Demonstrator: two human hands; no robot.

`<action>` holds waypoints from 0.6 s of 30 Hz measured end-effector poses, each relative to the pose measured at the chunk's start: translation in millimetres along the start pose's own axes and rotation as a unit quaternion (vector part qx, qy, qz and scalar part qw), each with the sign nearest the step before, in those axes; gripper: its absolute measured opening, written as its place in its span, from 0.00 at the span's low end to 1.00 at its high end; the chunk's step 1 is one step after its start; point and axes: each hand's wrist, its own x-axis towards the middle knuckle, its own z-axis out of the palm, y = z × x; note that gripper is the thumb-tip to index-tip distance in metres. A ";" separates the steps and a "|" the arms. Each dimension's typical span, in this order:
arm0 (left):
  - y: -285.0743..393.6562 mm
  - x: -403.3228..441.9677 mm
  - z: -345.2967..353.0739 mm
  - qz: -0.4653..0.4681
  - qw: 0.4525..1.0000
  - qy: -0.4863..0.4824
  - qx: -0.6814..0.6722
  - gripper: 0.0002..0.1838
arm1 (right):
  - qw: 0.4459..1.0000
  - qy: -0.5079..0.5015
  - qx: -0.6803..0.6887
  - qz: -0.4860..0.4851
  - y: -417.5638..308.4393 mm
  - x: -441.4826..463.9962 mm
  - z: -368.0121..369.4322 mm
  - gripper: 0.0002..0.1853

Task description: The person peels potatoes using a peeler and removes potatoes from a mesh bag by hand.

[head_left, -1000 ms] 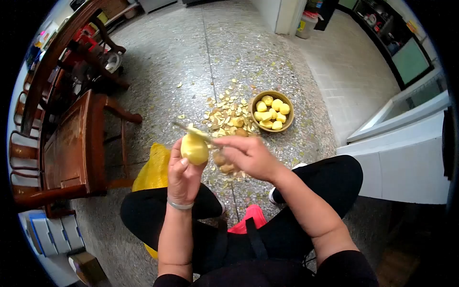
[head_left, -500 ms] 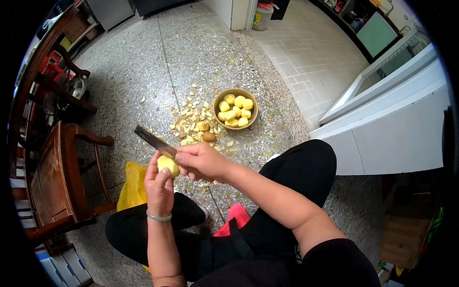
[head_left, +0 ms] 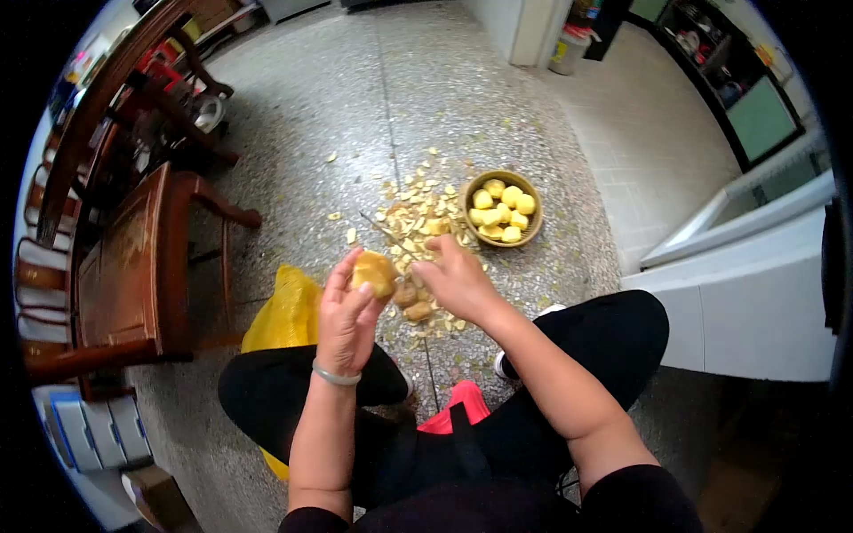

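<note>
My left hand (head_left: 345, 311) is closed around a potato (head_left: 373, 273) that shows pale yellow flesh with brownish patches. Just to its right, my right hand (head_left: 458, 277) grips a knife (head_left: 387, 234); the blade appears edge-on as a thin dark line, apart from the potato. Below the hands, brown unpeeled potatoes (head_left: 417, 311) lie on the floor among scattered peelings (head_left: 410, 213). A round brown basket (head_left: 538, 222) beyond my right hand holds several peeled yellow potatoes (head_left: 513, 196). The knife handle is hidden in my fingers.
A wooden chair (head_left: 124, 266) stands at the left, with a yellow bag (head_left: 283, 311) on the floor beside it. Something pink (head_left: 462, 407) lies between my legs. At the right is a white door or panel (head_left: 737, 302), and a lidded bin (head_left: 569, 51) stands at the far doorway.
My right hand and the knife have come away from the potato. The potato in my left hand now shows brownish patches instead of smooth yellow. The whole view has shifted.
</note>
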 end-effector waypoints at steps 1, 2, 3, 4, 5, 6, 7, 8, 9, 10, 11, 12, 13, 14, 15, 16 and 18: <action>0.0 -0.5 -0.7 -0.001 1.000 0.002 0.003 0.26 | 1.000 -0.010 0.000 -0.004 -7.9 -3.1 -4.9 0.19; 0.1 -0.7 -1.4 0.003 1.000 0.012 0.007 0.22 | 0.998 -0.009 0.004 -0.057 -14.5 -5.6 -10.3 0.17; -1.0 -1.7 -3.0 0.004 1.000 0.016 0.005 0.22 | 0.994 -0.006 0.008 -0.109 -17.4 -6.7 -12.4 0.16; -3.0 -1.2 -4.8 0.020 0.999 0.023 0.022 0.23 | 0.987 0.032 -0.021 -0.156 -15.2 -6.9 -10.2 0.10; -4.7 -0.2 -6.6 0.035 0.998 0.029 0.040 0.24 | 0.987 0.031 -0.022 -0.156 -16.6 -7.9 -9.6 0.10; -6.2 0.8 -8.4 0.046 0.998 0.025 0.040 0.23 | 0.969 0.052 -0.032 -0.237 -20.0 -9.3 -9.5 0.11; -6.2 0.8 -8.4 0.046 0.998 0.025 0.039 0.23 | 0.945 0.072 -0.041 -0.317 -24.6 -10.9 -9.9 0.13; -6.3 0.7 -8.1 0.054 0.997 0.020 0.056 0.23 | 0.937 0.074 -0.059 -0.336 -30.9 -13.2 -11.0 0.11; -6.9 0.2 -7.9 0.062 0.995 0.015 0.073 0.23 | 0.937 0.073 -0.060 -0.336 -27.2 -11.5 -9.4 0.11; -9.2 -0.6 -8.3 0.069 0.995 0.039 0.064 0.23 | 0.948 0.055 -0.016 -0.314 -19.6 -8.5 -6.6 0.11; -10.0 -1.5 -10.9 0.068 0.995 0.039 0.063 0.23 | 0.956 0.038 0.029 -0.290 -14.5 -6.7 -6.0 0.10; -9.0 -1.2 -14.1 0.071 0.995 0.037 0.061 0.23 | 0.975 -0.025 0.025 -0.220 -11.1 -4.0 -14.3 0.10; -6.3 -0.5 -12.9 0.076 0.995 0.032 0.060 0.24 | 0.975 -0.023 0.026 -0.221 -4.3 0.9 -18.4 0.10; -1.4 -4.0 -8.7 0.074 0.995 0.039 0.061 0.25 | 0.984 -0.024 -0.035 -0.174 8.3 7.6 -18.3 0.11; 6.0 -7.2 -5.6 0.086 0.994 0.005 0.065 0.27 | 0.987 -0.024 -0.095 -0.126 22.4 13.5 -16.9 0.12; 12.4 -9.6 -3.2 0.092 0.995 -0.020 0.046 0.27 | 0.986 0.003 -0.082 -0.143 27.2 16.3 -15.4 0.13; 16.5 -9.0 -2.2 0.096 0.994 -0.045 0.023 0.28 | 0.991 0.004 -0.052 -0.122 20.0 11.2 -16.3 0.12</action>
